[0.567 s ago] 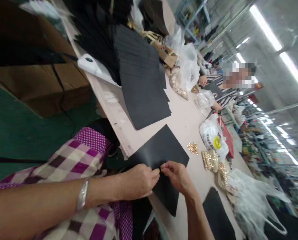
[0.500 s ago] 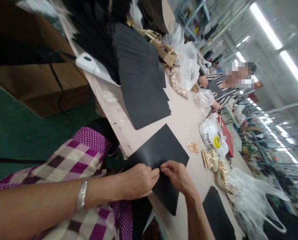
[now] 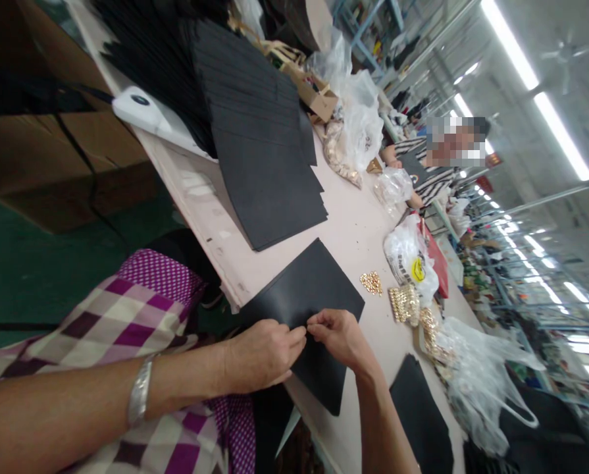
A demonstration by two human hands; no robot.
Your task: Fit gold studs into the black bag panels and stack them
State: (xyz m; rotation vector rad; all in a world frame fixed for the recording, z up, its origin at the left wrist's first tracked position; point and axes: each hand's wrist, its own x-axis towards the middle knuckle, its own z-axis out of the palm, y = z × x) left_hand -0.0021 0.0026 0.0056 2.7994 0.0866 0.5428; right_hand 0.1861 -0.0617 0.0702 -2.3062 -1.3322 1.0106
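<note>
Near black sheet (image 3: 314, 283), bagged gold pieces (image 3: 431, 327).

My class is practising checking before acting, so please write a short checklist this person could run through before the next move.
1. Both hands at the work: ok. Left hand and right hand are close together over the black sheet.
2. Something held between the fingertips: cannot tell, too small and partly hidden.
3. Sheet fully on the table: cannot tell, the left hand covers part near the edge.
4. Loose gold pieces clear of the sheet: ok, lying just beyond it.
5. Fanned black stack apart from the sheet: ok, bare tabletop shows between them.
</note>
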